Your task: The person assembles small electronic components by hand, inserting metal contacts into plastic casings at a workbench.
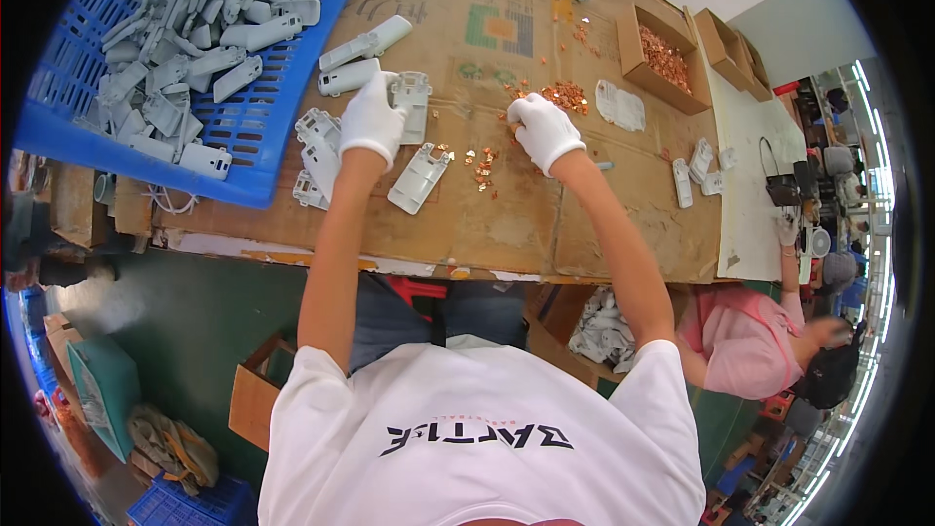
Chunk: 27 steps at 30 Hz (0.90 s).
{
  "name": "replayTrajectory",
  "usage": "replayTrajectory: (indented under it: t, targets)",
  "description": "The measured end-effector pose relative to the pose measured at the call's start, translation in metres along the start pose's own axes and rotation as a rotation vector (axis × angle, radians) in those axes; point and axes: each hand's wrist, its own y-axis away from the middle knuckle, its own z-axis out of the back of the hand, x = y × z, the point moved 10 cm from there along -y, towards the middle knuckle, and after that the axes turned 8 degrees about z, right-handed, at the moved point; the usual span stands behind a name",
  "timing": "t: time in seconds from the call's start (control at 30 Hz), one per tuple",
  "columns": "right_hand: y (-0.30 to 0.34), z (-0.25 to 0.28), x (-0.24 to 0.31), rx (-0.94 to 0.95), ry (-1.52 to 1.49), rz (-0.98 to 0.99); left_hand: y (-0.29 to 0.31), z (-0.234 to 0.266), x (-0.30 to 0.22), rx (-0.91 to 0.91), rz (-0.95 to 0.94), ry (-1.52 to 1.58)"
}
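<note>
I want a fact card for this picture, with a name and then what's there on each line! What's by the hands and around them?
Left hand: white glove, at a pale plastic part; grip unclear
Right hand: white glove, fingers curled, beside copper-coloured bits; anything pinched is hidden
Blue basket: at the left, heaped with pale parts
Cardboard box: beyond the right hand, holding more copper-coloured bits
Tabletop: covered in brown cardboard
Nearby: a person in pink, at the right
</note>
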Motion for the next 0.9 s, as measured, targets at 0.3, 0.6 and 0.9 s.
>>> replayTrajectory:
  t: [0.3, 0.6, 0.9]
  targets:
    - [0.057, 0.073, 0.103, -0.725, -0.224, 0.218, 0.088, 0.008, -0.078, -0.058, -0.253, 0.269]
    - [0.064, 0.035, 0.046, -0.325, -0.807, -0.14, 0.118, 0.001, -0.096, -0.015, -0.396, 0.321]
    - [0.094, 0.035, 0.046, -0.411, -0.751, -0.068, 0.145, -0.009, -0.103, -0.018, -0.48, 0.239]
